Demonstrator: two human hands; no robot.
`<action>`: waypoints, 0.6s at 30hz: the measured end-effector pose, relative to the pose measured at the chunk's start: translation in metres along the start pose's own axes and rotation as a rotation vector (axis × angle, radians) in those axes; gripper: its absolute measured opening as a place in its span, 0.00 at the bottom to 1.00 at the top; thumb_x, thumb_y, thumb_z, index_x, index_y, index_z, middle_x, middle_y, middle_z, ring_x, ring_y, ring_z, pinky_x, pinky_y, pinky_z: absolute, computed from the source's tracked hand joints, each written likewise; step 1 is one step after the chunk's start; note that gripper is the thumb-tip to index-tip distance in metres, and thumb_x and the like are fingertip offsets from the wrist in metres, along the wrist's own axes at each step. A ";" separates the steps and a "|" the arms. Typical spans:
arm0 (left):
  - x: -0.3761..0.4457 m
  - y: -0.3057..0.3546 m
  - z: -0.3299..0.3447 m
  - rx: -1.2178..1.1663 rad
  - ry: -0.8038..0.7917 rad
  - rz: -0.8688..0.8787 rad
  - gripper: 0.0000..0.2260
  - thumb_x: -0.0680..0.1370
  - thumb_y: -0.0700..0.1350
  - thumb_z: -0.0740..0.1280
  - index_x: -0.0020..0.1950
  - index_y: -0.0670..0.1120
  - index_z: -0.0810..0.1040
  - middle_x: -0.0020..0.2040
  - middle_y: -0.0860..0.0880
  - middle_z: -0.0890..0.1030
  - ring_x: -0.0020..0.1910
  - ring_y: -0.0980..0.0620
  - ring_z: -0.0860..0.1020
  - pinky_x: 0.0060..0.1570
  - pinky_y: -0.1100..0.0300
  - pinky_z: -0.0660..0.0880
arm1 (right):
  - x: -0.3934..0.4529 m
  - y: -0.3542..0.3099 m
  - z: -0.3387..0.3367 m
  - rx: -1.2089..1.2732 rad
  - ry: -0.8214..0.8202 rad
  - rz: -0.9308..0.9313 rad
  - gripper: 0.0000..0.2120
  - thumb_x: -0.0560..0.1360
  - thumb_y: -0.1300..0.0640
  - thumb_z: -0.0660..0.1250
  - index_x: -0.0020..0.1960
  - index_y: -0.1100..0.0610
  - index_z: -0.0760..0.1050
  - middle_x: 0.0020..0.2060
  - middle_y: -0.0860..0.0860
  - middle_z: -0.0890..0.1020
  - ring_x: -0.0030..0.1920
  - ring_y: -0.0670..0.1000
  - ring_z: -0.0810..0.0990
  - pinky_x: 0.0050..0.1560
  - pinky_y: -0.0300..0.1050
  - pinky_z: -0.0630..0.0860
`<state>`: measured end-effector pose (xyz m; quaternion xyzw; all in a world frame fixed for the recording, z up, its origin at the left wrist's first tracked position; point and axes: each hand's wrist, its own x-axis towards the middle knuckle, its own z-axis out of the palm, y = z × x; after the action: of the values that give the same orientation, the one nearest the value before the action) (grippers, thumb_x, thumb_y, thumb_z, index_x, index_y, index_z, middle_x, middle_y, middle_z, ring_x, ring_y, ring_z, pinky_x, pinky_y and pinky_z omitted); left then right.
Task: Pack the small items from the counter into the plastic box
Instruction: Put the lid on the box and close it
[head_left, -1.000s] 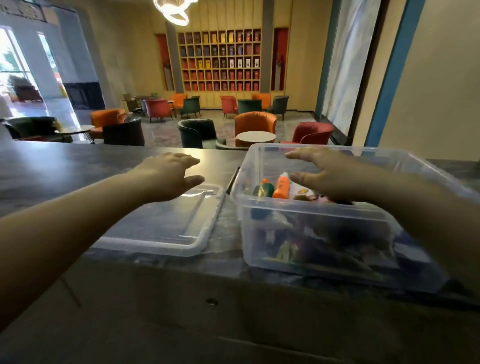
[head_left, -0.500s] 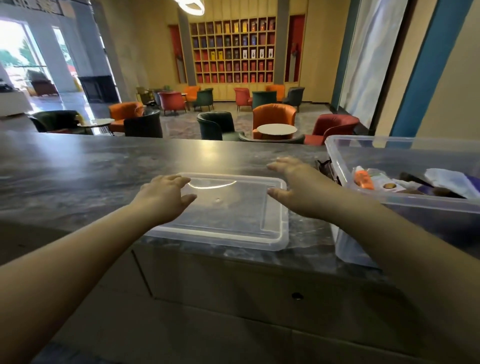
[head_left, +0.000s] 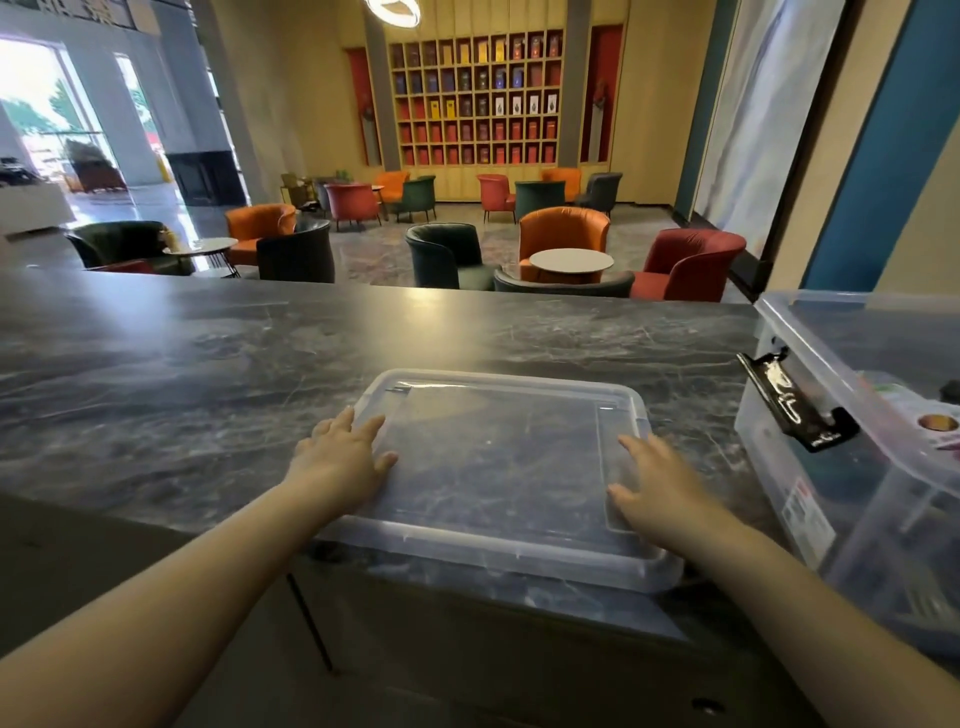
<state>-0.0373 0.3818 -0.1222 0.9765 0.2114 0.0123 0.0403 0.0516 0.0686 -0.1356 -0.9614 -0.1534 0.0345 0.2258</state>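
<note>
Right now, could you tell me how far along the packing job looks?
Mostly done: the marble counter shows no loose items, and the plastic box at the right edge holds things. In hand: the left hand and right hand lie open at either side of the clear lid, which lies flat on the counter. Left: setting the lid on the box.

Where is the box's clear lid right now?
In the head view, the lid lies flat on the counter, left of the plastic box, with both hands on its side edges.

Both hands now lie flat on the clear lid (head_left: 498, 467): left hand (head_left: 340, 460) at its left edge, right hand (head_left: 657, 486) moved from the plastic box (head_left: 852, 467).
</note>
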 end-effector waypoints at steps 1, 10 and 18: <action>0.006 -0.002 0.002 -0.032 -0.011 -0.023 0.27 0.79 0.60 0.55 0.76 0.54 0.55 0.78 0.43 0.55 0.74 0.40 0.58 0.71 0.42 0.58 | 0.004 0.002 0.004 0.019 0.011 0.030 0.31 0.74 0.49 0.63 0.74 0.54 0.57 0.73 0.56 0.59 0.72 0.58 0.60 0.70 0.53 0.61; 0.034 -0.013 0.004 -0.150 -0.040 -0.112 0.23 0.78 0.58 0.57 0.71 0.51 0.68 0.69 0.42 0.71 0.67 0.41 0.69 0.68 0.50 0.63 | 0.020 0.010 0.013 0.252 0.154 0.108 0.27 0.70 0.57 0.70 0.68 0.55 0.69 0.66 0.55 0.72 0.65 0.56 0.71 0.65 0.50 0.68; 0.033 -0.015 -0.003 -0.348 0.051 -0.100 0.25 0.77 0.51 0.64 0.74 0.50 0.65 0.72 0.45 0.68 0.69 0.44 0.68 0.67 0.53 0.64 | 0.019 0.009 0.006 0.373 0.242 0.076 0.27 0.69 0.62 0.71 0.67 0.58 0.70 0.70 0.56 0.67 0.70 0.55 0.66 0.68 0.50 0.63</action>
<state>-0.0139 0.4092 -0.1198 0.9425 0.2551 0.0712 0.2037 0.0712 0.0695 -0.1446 -0.9052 -0.0797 -0.0449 0.4150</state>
